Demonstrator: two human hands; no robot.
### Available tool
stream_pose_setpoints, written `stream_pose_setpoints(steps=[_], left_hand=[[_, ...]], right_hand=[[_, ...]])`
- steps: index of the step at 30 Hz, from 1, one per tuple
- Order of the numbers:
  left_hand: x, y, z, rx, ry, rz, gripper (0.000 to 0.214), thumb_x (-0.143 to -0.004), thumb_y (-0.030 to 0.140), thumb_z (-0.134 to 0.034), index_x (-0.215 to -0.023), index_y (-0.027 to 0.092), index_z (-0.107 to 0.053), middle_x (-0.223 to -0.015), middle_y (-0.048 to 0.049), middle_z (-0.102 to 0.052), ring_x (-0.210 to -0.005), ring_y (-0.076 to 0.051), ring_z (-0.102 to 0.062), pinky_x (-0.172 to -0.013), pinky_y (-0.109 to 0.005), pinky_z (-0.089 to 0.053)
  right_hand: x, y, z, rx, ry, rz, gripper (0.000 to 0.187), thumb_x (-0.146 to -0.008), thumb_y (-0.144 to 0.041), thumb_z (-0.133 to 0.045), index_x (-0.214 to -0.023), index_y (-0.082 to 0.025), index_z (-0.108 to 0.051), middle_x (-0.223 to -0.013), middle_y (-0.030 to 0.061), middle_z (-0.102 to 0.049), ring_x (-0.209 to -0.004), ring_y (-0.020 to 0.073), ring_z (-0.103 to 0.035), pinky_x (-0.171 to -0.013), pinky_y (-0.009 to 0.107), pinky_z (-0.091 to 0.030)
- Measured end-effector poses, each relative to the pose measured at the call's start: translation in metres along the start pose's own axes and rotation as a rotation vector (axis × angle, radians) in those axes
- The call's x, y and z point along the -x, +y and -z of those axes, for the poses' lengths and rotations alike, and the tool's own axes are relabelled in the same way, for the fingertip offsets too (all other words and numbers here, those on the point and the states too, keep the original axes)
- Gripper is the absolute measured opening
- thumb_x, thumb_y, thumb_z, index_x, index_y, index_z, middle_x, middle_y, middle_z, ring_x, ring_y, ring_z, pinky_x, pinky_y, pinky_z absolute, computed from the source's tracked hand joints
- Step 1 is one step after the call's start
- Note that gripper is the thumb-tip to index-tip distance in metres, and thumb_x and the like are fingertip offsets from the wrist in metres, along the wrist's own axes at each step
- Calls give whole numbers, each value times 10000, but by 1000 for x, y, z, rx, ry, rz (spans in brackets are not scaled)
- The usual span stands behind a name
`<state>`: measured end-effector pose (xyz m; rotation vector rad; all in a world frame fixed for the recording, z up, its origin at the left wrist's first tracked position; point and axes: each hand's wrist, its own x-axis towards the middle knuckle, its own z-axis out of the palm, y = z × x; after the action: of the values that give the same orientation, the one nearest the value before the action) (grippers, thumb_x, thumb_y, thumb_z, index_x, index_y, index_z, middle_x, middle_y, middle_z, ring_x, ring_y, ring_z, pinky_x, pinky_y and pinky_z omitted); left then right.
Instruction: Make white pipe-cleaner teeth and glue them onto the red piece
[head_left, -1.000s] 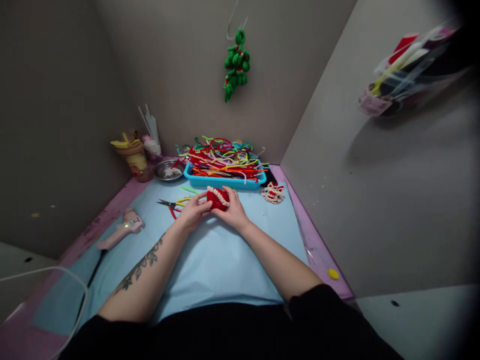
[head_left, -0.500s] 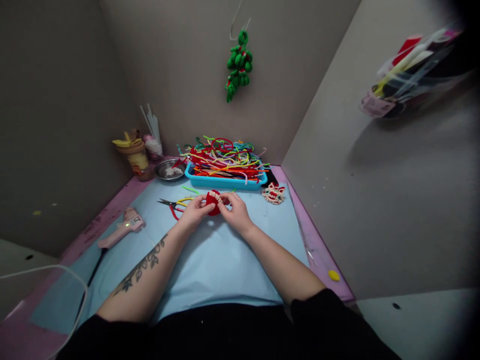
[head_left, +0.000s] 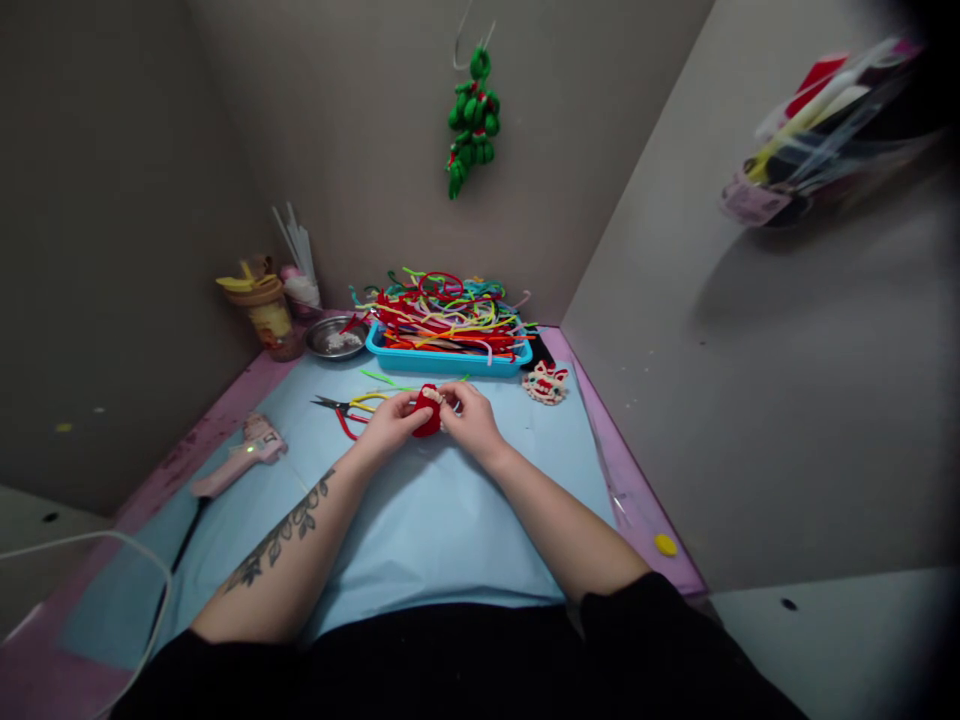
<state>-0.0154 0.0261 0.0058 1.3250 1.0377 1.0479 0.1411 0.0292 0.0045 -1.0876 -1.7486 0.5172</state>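
Note:
A small red pipe-cleaner piece with a white beaded edge is held between both hands over the pale blue mat. My left hand grips its left side with thumb and fingers. My right hand pinches the white edge on its right side. Much of the piece is hidden by the fingers. Black-tipped scissors with red and yellow handles lie just left of my left hand.
A blue tray heaped with coloured pipe cleaners stands behind the hands. A finished red-and-white figure lies right of it. A metal dish, a cup, a pink glue gun and a hanging green figure are around.
The red piece has been turned in my hands, so its white beaded row shows less than before. Both hands stayed at the same spot on the mat.

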Motion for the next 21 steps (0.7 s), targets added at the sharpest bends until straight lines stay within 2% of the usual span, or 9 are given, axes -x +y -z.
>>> stream_pose_setpoints(steps=[4,11,15,21], left_hand=[[0,0,0,-16,-5,-22,394,-678,387,-701,-980,141,-649,-896,-76,-719,-808,-212,-664,-761,-322,-507],[0,-3,1,-15,-26,16,416,-687,377,-705,-1006,119,-638,-845,-80,-719,-756,-204,-666,-711,-300,-501],[0,-3,0,-6,-42,38,441,-674,379,-716,-1017,116,-632,-833,-79,-721,-726,-205,-670,-688,-298,-500],[3,2,-2,-6,-64,44,424,-669,368,-716,-1000,112,-648,-835,-85,-722,-735,-207,-665,-685,-292,-488]], right_hand=[[1,5,0,59,-36,80,215,-783,-141,-487,-927,-203,-634,-898,43,-646,-834,176,-577,-783,305,-475],[0,8,1,74,-23,55,184,-800,-150,-487,-915,-199,-622,-868,45,-640,-810,175,-574,-742,283,-475],[-1,8,1,106,16,18,214,-753,-112,-480,-901,-197,-610,-847,41,-614,-774,175,-557,-733,288,-472],[-1,10,3,117,-19,76,268,-738,-74,-461,-916,-187,-626,-871,52,-599,-817,181,-562,-793,298,-465]])
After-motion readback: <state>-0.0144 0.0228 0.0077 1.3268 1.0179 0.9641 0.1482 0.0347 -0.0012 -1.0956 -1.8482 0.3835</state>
